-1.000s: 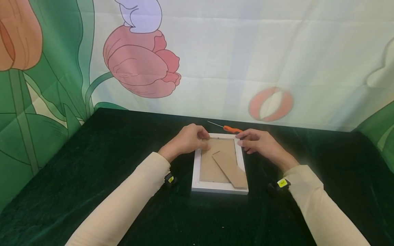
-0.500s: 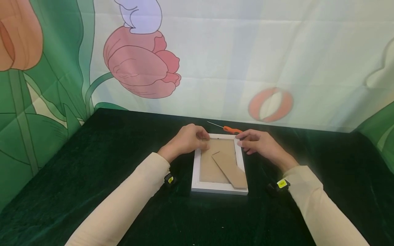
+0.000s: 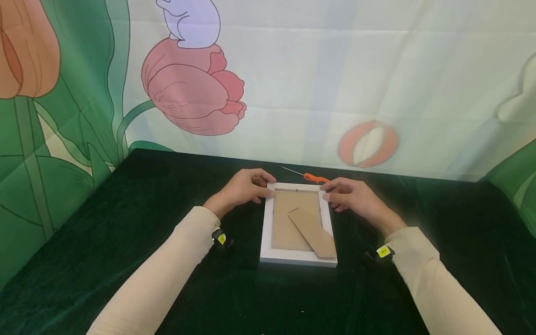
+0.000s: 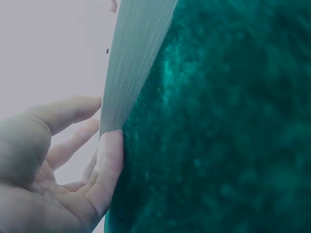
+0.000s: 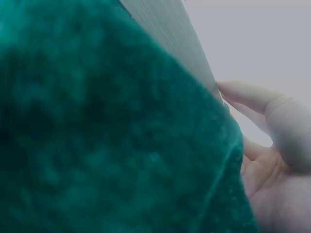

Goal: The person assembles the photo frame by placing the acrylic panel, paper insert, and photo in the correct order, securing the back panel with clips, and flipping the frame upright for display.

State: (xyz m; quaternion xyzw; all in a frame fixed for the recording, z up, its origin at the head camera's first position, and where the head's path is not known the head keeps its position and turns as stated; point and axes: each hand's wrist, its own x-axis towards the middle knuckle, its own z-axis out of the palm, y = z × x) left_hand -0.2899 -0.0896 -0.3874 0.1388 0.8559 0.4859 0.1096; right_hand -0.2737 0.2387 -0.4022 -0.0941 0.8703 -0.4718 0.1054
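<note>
A white picture frame (image 3: 265, 232) lies face down on the dark green cloth, its brown backing board (image 3: 284, 228) and slanted stand leg (image 3: 313, 232) facing up. My left hand (image 3: 244, 188) holds the frame's far left corner, thumb on the rim. In the left wrist view, that hand's fingers (image 4: 111, 155) bend against the frame's pale side (image 4: 136, 53). At the far right corner, my right hand (image 3: 349, 195) grips the rim between thumb and fingers. The right wrist view shows the right thumb (image 5: 248, 94) at the frame's edge (image 5: 175, 34); its other fingers are partly hidden.
Just beyond the frame lies a screwdriver (image 3: 315, 177) with an orange handle, its thin shaft pointing left, close to the right hand's fingertips. Behind the cloth-covered table (image 3: 167, 186) hangs a printed curtain (image 3: 293, 93) with flowers.
My left hand has shifted left, off the backing board and onto the frame's far left corner. My right hand, the frame and the screwdriver stay in place.
</note>
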